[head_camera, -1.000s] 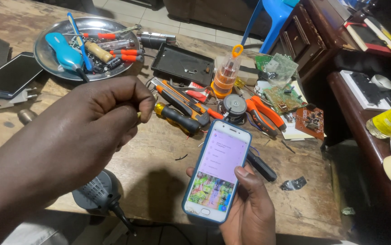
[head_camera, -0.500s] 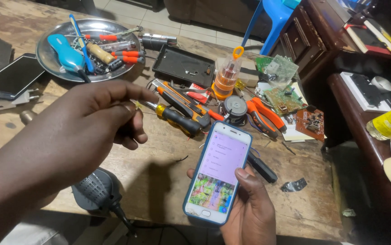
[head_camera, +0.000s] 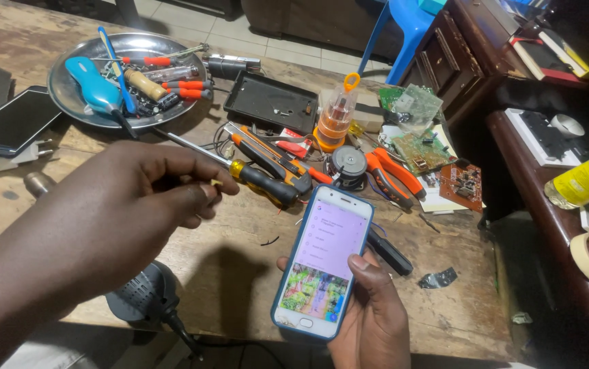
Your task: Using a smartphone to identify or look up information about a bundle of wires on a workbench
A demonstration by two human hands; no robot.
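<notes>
My right hand (head_camera: 370, 321) holds a smartphone (head_camera: 322, 263) with a blue case upright over the near edge of the wooden table (head_camera: 240, 266). Its screen is lit and my thumb rests on the right side of the screen. My left hand (head_camera: 137, 205) hovers above the table to the left of the phone, fingers curled, pinching a tiny yellowish part (head_camera: 214, 182) between thumb and fingertips. Just beyond those fingertips lies a black and yellow screwdriver (head_camera: 260, 181).
A metal tray (head_camera: 69, 102) of tools sits far left, beside a dark tablet (head_camera: 11, 123). Orange pliers (head_camera: 393, 174), a cutter, a bit holder (head_camera: 335, 119), circuit boards (head_camera: 424, 147) and a black tray (head_camera: 267, 102) crowd the middle. A black corded tool (head_camera: 144, 297) lies near my left arm.
My left hand has sunk slightly toward me and its fingers have shifted around the small part. The phone and my right hand have stayed nearly still.
</notes>
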